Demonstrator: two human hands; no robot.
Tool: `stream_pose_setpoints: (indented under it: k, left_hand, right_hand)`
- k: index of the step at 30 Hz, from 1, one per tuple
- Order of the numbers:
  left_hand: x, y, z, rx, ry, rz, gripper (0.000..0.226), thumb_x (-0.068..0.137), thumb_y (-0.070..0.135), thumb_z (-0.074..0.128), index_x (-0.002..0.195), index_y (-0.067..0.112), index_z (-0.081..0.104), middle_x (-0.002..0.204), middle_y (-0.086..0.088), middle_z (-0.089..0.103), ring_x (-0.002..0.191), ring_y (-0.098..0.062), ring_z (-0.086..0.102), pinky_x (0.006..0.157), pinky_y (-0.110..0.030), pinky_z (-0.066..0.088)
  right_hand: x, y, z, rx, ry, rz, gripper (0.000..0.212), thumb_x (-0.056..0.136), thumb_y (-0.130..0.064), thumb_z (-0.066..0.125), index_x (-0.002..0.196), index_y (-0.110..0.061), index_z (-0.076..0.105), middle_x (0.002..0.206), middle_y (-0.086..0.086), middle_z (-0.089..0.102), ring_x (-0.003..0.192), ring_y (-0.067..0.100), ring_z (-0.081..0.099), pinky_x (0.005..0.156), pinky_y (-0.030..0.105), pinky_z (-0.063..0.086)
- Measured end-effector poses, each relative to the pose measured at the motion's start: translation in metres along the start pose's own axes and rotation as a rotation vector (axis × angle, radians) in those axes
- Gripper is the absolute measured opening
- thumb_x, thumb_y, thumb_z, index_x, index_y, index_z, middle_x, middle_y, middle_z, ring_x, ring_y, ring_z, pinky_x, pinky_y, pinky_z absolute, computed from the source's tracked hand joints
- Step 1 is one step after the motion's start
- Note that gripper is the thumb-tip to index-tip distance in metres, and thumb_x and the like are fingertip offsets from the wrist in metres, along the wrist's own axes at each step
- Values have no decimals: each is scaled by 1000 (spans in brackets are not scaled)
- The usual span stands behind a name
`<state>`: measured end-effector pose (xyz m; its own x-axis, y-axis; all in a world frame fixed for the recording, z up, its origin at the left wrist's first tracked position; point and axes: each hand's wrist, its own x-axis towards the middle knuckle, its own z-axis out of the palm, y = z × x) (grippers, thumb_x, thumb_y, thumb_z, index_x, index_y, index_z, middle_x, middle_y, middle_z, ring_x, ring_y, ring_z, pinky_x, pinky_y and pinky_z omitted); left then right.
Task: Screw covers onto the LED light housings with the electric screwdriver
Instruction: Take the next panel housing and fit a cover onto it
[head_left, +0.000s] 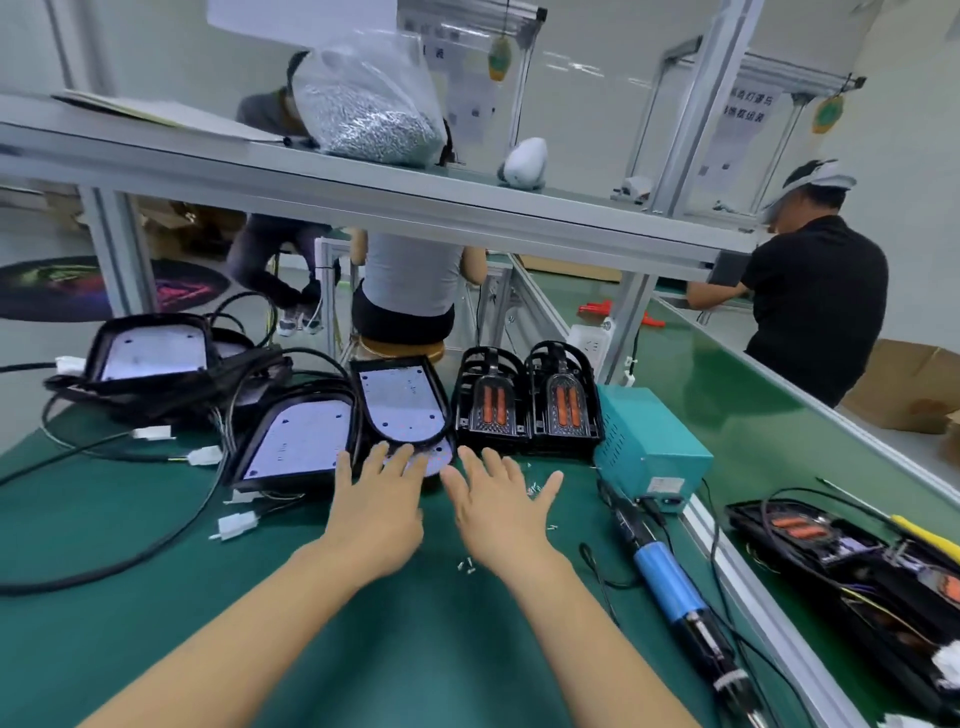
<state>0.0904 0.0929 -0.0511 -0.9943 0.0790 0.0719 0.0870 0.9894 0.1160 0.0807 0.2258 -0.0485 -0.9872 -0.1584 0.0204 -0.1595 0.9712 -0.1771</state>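
Two bare hands are reaching out over the green table toward the light parts.

The left hand (376, 512) is lying flat with its fingers spread wide and straight, holding nothing; its fingertips are touching the near end of a black LED light housing (402, 410) with a white board inside. The right hand (496, 506) is just beside it, also wide open with straight fingers, gripping nothing, hovering over the table (130, 623). More housings are lying to the left with black cables. Two black covers (527, 397) with orange strips are standing side by side behind the right hand. The electric screwdriver (667, 577) with its blue grip is lying on the table to the right, well apart from both hands, near a teal box (649, 441). Small screws (466, 565) are lying loose by the right wrist.
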Motion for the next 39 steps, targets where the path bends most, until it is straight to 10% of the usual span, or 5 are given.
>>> stream_pose_setpoints:
  k: [12,23,29,35,39]
  left_hand:
    - [2,-79,13,-316,513,26,42,80,2,62,120,15,64,130,1,57,126,-21,47,108,-36,24]
    - [-2,-109,17,-201,389,63,39,87,18,60,126,24,59,130,11,55,122,-13,48,100,-26,35]
    - [-7,-110,6,-46,466,109,18,69,18,82,78,15,66,74,5,66,67,-15,64,47,-24,45]
    - [-14,-106,3,12,688,195,36,41,8,93,60,13,62,53,4,56,43,-17,54,33,-18,31]
    - [-19,-101,7,-11,815,292,29,53,-2,81,79,7,73,78,0,71,65,-17,68,48,-24,52]
  right_hand:
    - [11,-22,24,30,-7,-25,48,106,-39,19,153,-30,19,160,-4,17,150,22,8,108,70,-9]
    - [23,-53,31,69,4,-84,51,104,-50,17,153,-35,20,161,-6,17,150,18,7,110,66,-14]
    - [29,-66,30,125,63,-99,49,105,-46,21,151,-30,28,158,-9,24,148,14,13,114,59,-11]
    - [30,-75,28,659,145,-149,26,103,-34,44,114,-14,57,113,-3,61,106,18,50,90,27,37]
    - [31,-84,15,1149,-85,40,47,99,-43,50,137,-15,49,136,-2,56,120,12,52,100,27,40]
